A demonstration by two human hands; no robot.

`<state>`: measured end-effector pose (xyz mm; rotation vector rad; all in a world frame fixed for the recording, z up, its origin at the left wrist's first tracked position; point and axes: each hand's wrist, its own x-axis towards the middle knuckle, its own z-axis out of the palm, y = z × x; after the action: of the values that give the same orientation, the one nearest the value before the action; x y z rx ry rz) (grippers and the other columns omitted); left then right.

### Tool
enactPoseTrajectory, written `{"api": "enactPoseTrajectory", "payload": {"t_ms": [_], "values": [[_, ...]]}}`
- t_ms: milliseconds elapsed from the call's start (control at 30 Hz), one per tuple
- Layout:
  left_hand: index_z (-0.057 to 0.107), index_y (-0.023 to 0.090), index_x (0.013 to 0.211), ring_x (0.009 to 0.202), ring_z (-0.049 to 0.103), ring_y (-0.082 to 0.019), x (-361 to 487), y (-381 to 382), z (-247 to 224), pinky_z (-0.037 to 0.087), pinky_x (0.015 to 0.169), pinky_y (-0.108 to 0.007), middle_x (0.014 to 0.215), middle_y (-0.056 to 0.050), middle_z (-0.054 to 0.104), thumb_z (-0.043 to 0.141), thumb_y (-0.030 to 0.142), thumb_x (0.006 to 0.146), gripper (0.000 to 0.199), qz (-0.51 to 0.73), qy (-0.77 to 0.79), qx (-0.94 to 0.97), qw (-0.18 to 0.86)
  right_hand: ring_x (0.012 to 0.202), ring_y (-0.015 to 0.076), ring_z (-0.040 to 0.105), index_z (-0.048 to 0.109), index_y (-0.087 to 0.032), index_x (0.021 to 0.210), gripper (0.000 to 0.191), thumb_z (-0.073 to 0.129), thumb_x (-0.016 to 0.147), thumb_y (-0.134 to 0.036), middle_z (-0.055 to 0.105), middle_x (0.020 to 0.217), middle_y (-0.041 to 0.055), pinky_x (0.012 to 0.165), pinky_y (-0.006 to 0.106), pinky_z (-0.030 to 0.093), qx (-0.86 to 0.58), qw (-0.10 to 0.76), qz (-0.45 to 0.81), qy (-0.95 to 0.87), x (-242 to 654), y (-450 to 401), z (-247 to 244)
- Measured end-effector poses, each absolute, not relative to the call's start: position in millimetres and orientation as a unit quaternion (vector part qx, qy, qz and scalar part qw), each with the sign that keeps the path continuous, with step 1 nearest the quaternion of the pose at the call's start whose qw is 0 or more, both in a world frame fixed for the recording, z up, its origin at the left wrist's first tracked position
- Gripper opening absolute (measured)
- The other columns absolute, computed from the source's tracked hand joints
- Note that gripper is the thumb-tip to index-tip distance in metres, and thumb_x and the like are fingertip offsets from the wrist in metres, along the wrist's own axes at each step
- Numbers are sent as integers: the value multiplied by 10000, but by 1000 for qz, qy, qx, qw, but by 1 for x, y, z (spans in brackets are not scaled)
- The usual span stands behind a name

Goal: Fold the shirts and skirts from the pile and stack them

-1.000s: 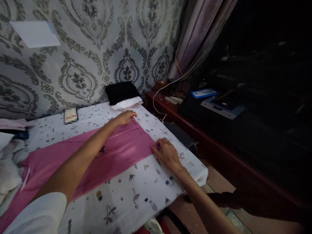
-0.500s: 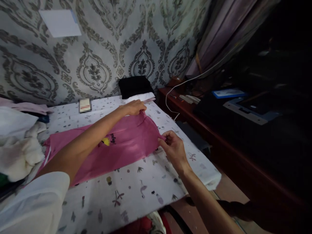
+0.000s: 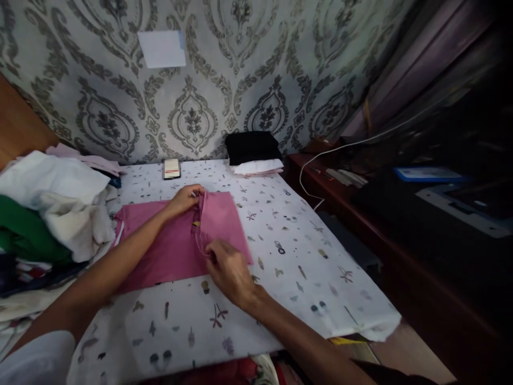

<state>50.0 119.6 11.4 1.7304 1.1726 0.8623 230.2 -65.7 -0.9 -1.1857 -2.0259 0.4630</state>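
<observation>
A pink T-shirt (image 3: 168, 251) lies on a white patterned sheet (image 3: 288, 299), its right end folded back over its middle. My left hand (image 3: 185, 200) pinches the far corner of the folded edge. At the near corner of the same edge, my right hand (image 3: 230, 267) is closed on the cloth. The fold hides most of the print; only a bit of yellow and black shows beside it.
A heap of clothes (image 3: 72, 203) fills the left side. At the back lie a small phone-like object (image 3: 171, 168) and a folded black garment (image 3: 252, 147) on a white folded one (image 3: 258, 167). A dark red desk (image 3: 332, 182) with a white cable (image 3: 306, 176) stands right.
Both hands have moved left with the shirt's right edge, folding it over the shirt's middle. The camera view has turned left, so more of the clothes heap shows.
</observation>
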Motion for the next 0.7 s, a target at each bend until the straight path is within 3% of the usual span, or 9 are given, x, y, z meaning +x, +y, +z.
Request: {"api": "enactPoseTrajectory", "payload": {"t_ms": [100,300,400,533,700], "values": [[573,185,766,643,600,-109,39,107,-7,507,659,-237,702,36,601,686,159,660,156,407,508,544,530,731,175,559,542,-212,836,187,504,812,-30,629,804,30,659,274,425,-455,303,122,-829,222,-67,-15],[458,215,830,575,626,-121,43,117,-11,522,595,-267,700,25,611,705,322,786,273,423,535,482,550,806,199,575,564,-206,876,175,519,850,-39,640,857,48,716,298,447,-446,271,101,-847,220,-69,-21],[444,232,891,528,582,-118,50,124,-12,479,539,-243,651,57,572,747,229,727,345,429,547,479,536,800,205,562,570,-200,860,185,511,839,-26,629,847,53,715,306,446,-434,269,87,-855,220,-70,-22],[474,242,945,489,490,-83,51,128,-15,400,504,-197,616,98,492,670,45,625,424,448,555,487,504,810,207,544,567,-203,845,224,480,794,-3,606,844,54,712,307,442,-409,296,80,-859,225,-73,-22],[484,248,971,526,508,-95,42,124,-15,418,536,-214,635,91,487,641,81,610,428,456,555,500,483,778,198,514,547,-210,815,227,466,737,-13,566,804,44,703,304,434,-401,330,91,-850,230,-75,-21]]}}
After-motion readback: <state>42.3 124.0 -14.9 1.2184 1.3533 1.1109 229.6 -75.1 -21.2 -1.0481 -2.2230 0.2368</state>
